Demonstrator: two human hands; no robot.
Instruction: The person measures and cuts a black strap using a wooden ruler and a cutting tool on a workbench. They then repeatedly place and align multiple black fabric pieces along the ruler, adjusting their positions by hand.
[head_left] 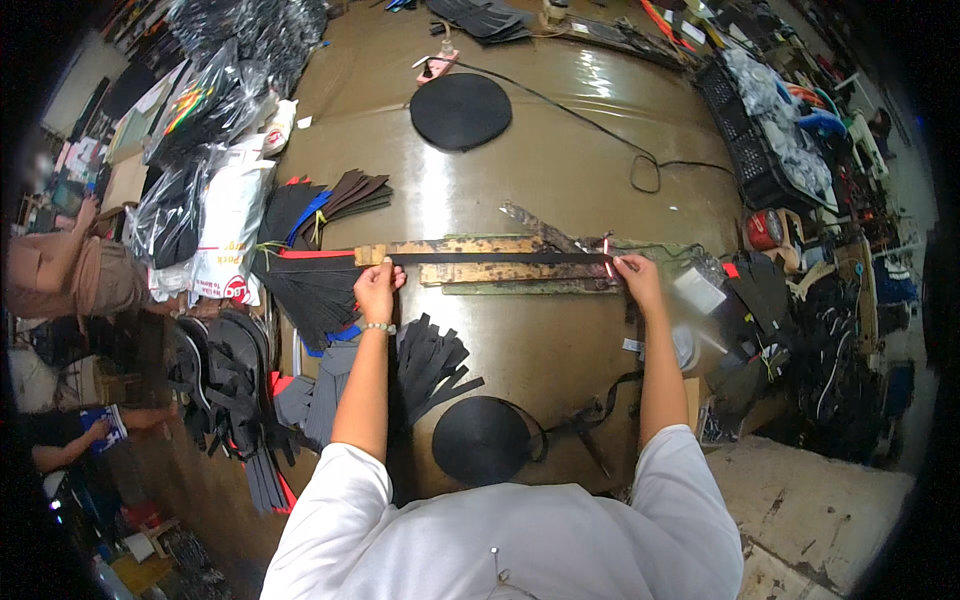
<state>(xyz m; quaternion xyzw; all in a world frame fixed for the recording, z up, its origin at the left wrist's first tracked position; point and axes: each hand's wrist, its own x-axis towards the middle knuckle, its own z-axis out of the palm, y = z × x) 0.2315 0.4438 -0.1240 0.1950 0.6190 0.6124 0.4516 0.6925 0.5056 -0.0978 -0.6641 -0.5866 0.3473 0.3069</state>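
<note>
A narrow black webbing strap [500, 258] is stretched left to right along a stained wooden board [500, 274]. My left hand [377, 291] pinches the strap's left end beside a small wooden block [370, 256]. At the other end, my right hand [638, 277] has finger and thumb closed on the strap. Just left of those fingers, a thin glowing reddish strip [607, 257] stands across the strap. A fan of cut black strap pieces [428, 362] lies near my left forearm. Between my arms rests a coiled roll of black webbing [482, 440], a loose length trailing right.
Another black roll [461, 112] sits farther back, near a pink power socket [438, 68] with a cord. Bundled strips [318, 295] and plastic bags [228, 215] crowd the left. A black crate [745, 130] stands back right. Another person's arm [75, 445] shows far left.
</note>
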